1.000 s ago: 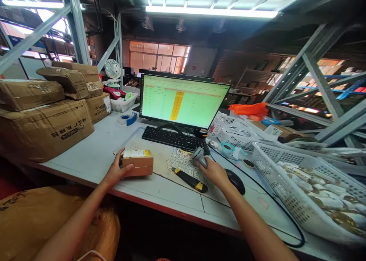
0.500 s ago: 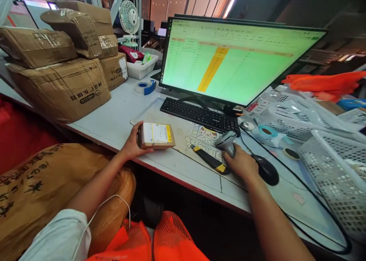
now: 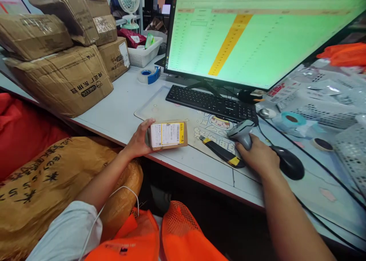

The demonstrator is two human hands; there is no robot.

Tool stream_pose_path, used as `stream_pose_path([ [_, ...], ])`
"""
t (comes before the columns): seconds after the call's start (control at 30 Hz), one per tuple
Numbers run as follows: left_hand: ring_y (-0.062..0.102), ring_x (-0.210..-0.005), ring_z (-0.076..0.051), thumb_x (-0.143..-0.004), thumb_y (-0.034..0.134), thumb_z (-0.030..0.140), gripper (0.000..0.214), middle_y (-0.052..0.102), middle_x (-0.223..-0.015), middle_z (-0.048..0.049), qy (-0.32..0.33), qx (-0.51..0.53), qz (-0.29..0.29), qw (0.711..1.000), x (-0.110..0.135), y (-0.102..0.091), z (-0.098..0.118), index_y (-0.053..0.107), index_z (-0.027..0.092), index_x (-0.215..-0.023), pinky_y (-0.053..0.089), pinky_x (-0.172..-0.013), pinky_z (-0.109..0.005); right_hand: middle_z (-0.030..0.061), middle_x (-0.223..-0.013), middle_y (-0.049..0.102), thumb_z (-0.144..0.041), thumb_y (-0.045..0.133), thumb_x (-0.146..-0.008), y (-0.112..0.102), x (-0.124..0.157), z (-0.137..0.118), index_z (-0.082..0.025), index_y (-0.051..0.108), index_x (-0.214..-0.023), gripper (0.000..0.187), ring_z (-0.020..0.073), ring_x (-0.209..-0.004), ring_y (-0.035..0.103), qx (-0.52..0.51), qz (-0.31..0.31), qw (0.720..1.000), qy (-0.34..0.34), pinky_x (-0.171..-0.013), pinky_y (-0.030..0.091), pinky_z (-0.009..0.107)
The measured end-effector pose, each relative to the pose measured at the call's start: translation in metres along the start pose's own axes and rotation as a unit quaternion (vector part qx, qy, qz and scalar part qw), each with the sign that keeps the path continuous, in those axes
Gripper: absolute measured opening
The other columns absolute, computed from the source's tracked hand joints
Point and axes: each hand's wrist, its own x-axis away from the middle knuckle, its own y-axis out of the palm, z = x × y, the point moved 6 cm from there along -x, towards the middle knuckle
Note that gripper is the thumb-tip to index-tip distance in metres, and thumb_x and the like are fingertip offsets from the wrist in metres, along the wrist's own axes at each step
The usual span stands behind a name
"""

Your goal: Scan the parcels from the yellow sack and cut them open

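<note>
in the right hand (image 3: 257, 156), a scanner (image 3: 241, 135)

Left hand (image 3: 138, 139) has rotated the small cardboard parcel (image 3: 167, 135), label now facing camera; barcode scanner (image 3: 242, 134) in right hand (image 3: 257, 157) angled toward it.

Parcel label (image 3: 166, 135): barcode, text too small | carton (image 3: 63, 81): inverted logo, unreadable

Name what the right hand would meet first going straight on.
Probably the black keyboard, near its right end: the right hand grips a barcode scanner and points across the printed desk mat towards it. Depth is unclear, so it might brush the mat first.
</note>
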Motion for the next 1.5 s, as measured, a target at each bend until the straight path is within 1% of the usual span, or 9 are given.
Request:
stream_pose_path([
  [0.13, 0.045, -0.147, -0.034, -0.067, 0.095, 0.047, 0.125, 0.044, -0.157, -0.0172, -0.017, 0.002, 0.009, 1.0, 0.002, -0.003, 0.0, 0.016, 0.029, -0.162, 0.042, -0.122, -0.05, 0.0281, -0.126, 0.068, -0.056, 0.047, -0.1, -0.006, 0.004, -0.003, -0.012, 0.043, -0.156, 0.072, 0.0457, -0.112, 0.067, 0.013, -0.008, 1.0, 0.025, -0.088, 0.053, 0.055],
  [0.33, 0.054, -0.138, -0.039, -0.073, 0.086, 0.058, 0.112, 0.047, -0.156, -0.0181, -0.189, -0.007, -0.017, 0.982, 0.011, 0.003, -0.023, 0.027, 0.025, -0.162, 0.048, -0.114, -0.056, 0.0256, -0.133, 0.067, -0.043, 0.045, -0.102, -0.016, 0.014, -0.007, -0.008, 0.044, -0.156, 0.064, 0.0391, -0.12, 0.067, 0.01, -0.009, 1.0, 0.009, -0.096, 0.052, 0.047],
  [0.53, 0.054, -0.138, -0.039, -0.072, 0.083, 0.062, 0.113, 0.05, -0.156, -0.016, -0.265, 0.079, -0.047, 0.96, 0.009, 0.015, -0.038, 0.025, 0.028, -0.163, 0.044, -0.116, -0.057, 0.022, -0.139, 0.066, -0.048, 0.05, -0.099, -0.016, 0.007, 0.004, -0.008, 0.049, -0.153, 0.068, 0.0357, -0.123, 0.066, -0.052, 0.033, 0.998, -0.007, -0.1, 0.051, 0.041],
  [0.67, 0.057, -0.134, -0.036, -0.076, 0.074, 0.072, 0.106, 0.056, -0.15, -0.0144, -0.298, 0.221, -0.048, 0.927, 0.002, 0.009, -0.035, 0.03, 0.025, -0.16, 0.046, -0.115, -0.049, 0.0184, -0.126, 0.072, -0.057, 0.046, -0.096, -0.028, 0.0, 0.044, -0.012, 0.054, -0.15, 0.072, 0.0338, -0.112, 0.071, -0.113, 0.094, 0.989, -0.03, -0.096, 0.055, 0.043],
  [0.8, 0.068, -0.114, -0.032, -0.088, 0.046, 0.081, 0.08, 0.07, -0.126, -0.0101, -0.348, 0.291, -0.127, 0.882, -0.019, 0.014, -0.028, 0.055, 0.02, -0.141, 0.054, -0.1, -0.043, 0.0194, -0.128, 0.071, -0.06, 0.047, -0.09, -0.044, -0.009, 0.115, -0.014, 0.068, -0.132, 0.066, 0.0385, -0.121, 0.065, -0.109, 0.25, 0.961, -0.045, -0.107, 0.05, 0.053],
  [0.93, 0.064, -0.118, -0.033, -0.089, 0.046, 0.076, 0.067, 0.075, -0.118, -0.0113, -0.299, 0.205, -0.137, 0.922, -0.061, 0.032, -0.019, 0.074, 0.017, -0.107, 0.047, -0.11, -0.043, 0.0191, -0.132, 0.069, -0.064, 0.052, -0.083, -0.027, -0.013, 0.165, -0.017, 0.071, -0.126, 0.066, 0.0407, -0.128, 0.062, -0.147, 0.269, 0.95, -0.056, -0.111, 0.048, 0.059],
  [1.1, 0.063, -0.126, -0.031, -0.096, 0.041, 0.067, 0.063, 0.073, -0.129, -0.0123, -0.225, 0.175, -0.136, 0.949, -0.101, 0.073, -0.021, 0.077, 0.017, -0.11, 0.043, -0.116, -0.041, 0.0153, -0.138, 0.068, -0.068, 0.056, -0.084, -0.004, -0.011, 0.165, -0.021, 0.072, -0.126, 0.065, 0.0372, -0.131, 0.062, -0.226, 0.229, 0.943, -0.087, -0.115, 0.047, 0.055],
  [1.23, 0.068, -0.119, -0.027, -0.099, 0.037, 0.061, 0.058, 0.075, -0.124, -0.0097, -0.187, 0.107, -0.131, 0.968, -0.139, 0.09, -0.055, 0.075, 0.019, -0.115, 0.051, -0.107, -0.037, 0.0133, -0.13, 0.073, -0.068, 0.059, -0.084, 0.001, -0.009, 0.156, -0.022, 0.076, -0.121, 0.061, 0.0357, -0.125, 0.066, -0.264, 0.225, 0.932, -0.106, -0.112, 0.051, 0.052],
  [1.5, 0.057, -0.133, -0.036, -0.09, 0.064, 0.043, 0.058, 0.061, -0.143, -0.0209, -0.196, -0.039, -0.073, 0.977, -0.198, 0.122, -0.141, 0.061, 0.011, -0.137, 0.043, -0.116, -0.048, 0.0108, -0.13, 0.073, -0.077, 0.055, -0.086, 0.005, -0.008, 0.157, -0.027, 0.082, -0.115, 0.063, 0.0359, -0.125, 0.067, -0.262, 0.225, 0.933, -0.102, -0.111, 0.053, 0.053],
])
